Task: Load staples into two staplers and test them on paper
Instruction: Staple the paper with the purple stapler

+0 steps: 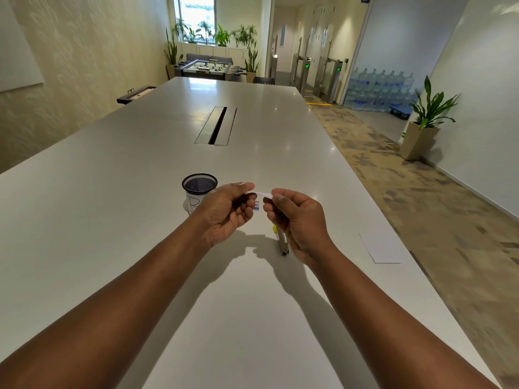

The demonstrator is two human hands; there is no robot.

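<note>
Both hands hold a small white box [259,194] just right of the black mesh cup [199,184]: left hand [229,210] and right hand [295,217] pinch its ends. A stapler [281,242] lies below on the worktop [112,192].

- Table [134,192]: long, white, glossy top, running from the near edge toward 12 o'clock.
- Cable slot [216,125]: rectangular metal-framed recess with a dark central gap, set in the tabletop at 12 o'clock, well beyond the other items.
- Mesh cup [199,189]: black wire-mesh rim, white label with a handwritten mark on its side; stands upright near the table centre.
- Stapler [281,242]: grey body with a yellow part at its far end; lies at 4 o'clock from the mesh cup, partly hidden.
- Paper sheet [382,247]: white, lies flat at 3 o'clock, near the right table edge.
</note>
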